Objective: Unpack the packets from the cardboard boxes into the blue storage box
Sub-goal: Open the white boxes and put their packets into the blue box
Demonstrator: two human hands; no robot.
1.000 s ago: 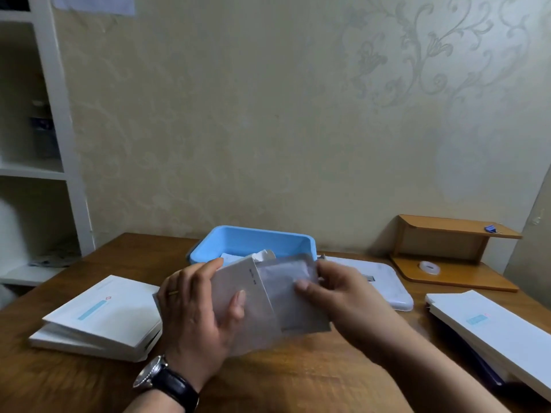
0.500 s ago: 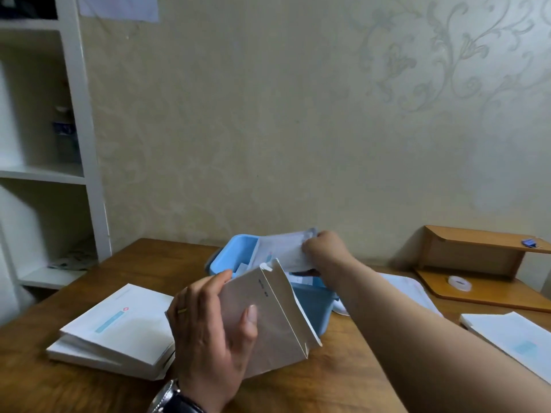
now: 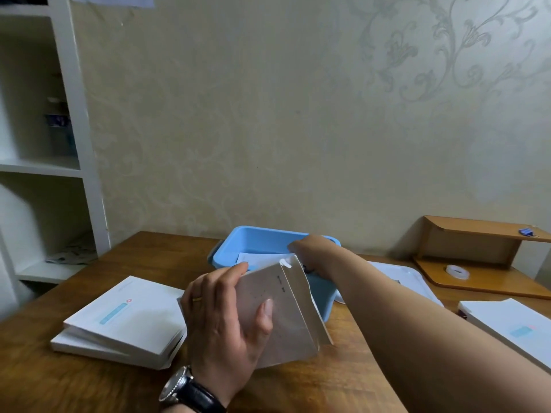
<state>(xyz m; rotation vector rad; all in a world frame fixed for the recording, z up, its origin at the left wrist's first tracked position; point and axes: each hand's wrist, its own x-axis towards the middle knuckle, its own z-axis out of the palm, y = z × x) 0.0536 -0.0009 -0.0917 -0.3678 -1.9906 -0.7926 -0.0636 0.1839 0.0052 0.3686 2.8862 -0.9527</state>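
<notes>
Packets [image 3: 259,258] lie in the blue storage box [image 3: 238,234], stacked boxes [image 3: 125,320] wait; my left grip [image 3: 220,323] holds a cardboard box [image 3: 286,317], right grip [image 3: 310,244] unclear.

Nothing legible is showing. Small dark print on the cardboard box [image 3: 280,296], centre frame, is blurring out; the blue label on the white boxes [image 3: 119,311], lower left, likewise.

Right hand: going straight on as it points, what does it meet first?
Probably the white packets lying in the blue storage box; the right hand dips inside, fingers hidden, so depth is unclear.
</notes>
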